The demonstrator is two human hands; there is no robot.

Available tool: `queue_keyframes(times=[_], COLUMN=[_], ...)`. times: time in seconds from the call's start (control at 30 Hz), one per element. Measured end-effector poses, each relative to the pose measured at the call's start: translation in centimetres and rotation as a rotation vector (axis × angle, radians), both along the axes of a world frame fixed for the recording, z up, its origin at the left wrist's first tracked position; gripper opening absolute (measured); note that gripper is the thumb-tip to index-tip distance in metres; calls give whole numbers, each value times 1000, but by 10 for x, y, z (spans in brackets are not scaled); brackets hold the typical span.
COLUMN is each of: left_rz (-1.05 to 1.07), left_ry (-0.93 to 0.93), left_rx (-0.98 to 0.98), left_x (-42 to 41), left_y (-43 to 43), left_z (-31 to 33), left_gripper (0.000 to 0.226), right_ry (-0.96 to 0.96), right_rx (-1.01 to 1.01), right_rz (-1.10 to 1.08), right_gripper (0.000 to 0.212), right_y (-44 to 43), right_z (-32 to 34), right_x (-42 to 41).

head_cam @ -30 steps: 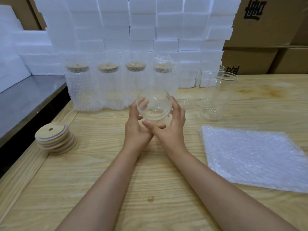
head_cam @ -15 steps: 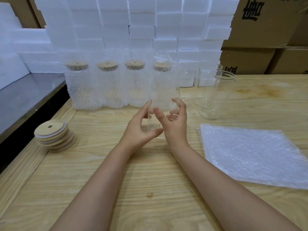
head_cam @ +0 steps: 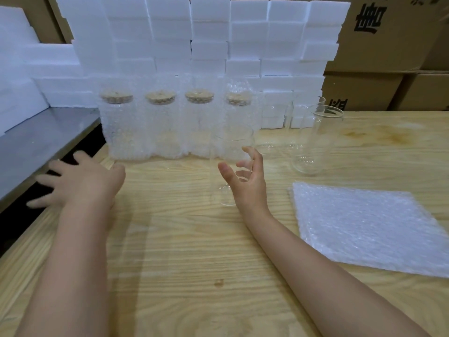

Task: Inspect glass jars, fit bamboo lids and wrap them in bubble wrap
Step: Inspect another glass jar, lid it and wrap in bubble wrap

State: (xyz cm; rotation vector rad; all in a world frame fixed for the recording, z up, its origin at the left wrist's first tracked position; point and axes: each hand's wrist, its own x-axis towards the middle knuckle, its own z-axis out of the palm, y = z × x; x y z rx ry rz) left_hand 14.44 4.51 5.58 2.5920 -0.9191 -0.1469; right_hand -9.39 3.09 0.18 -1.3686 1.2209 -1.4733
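Jar (head_cam: pixel 230 139) upright, right hand (head_cam: pixel 245 183) curled round it | left hand (head_cam: pixel 82 183) splayed, empty | wrapped jars (head_cam: pixel 160 132) behind

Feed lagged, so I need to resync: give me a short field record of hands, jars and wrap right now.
Left hand: open, fingers spread, at left edge of the table
Right hand: fingers curved at the unlidded jar, grip unclear
Unlidded jar: upright, table centre
Wrapped jars: four, bamboo-lidded, back row
Other bare jars: at least two, back right
Bubble wrap sheets: flat, on the right
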Motion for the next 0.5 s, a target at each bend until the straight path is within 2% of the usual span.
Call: queue_keyframes(times=[0.1,0.23,0.4,0.5], left_rz=[-50,-134,-422,-493], left_ry=[57,-37,-162,-158], left_rx=[123,181,120,98], left_x=[6,2,-10,-11], left_y=[1,-6,-14,-20], left_z=[-8,-11,-18,-20], left_gripper=[79,65,54,58], right_ry=[-5,-1,5,10], right_rx=[0,5,12,10], right_rz=[2,6,10,13], right_gripper=[83,84,84,86], right_y=[0,0,0,0], right_z=[0,0,-1,0], right_x=[0,0,0,0])
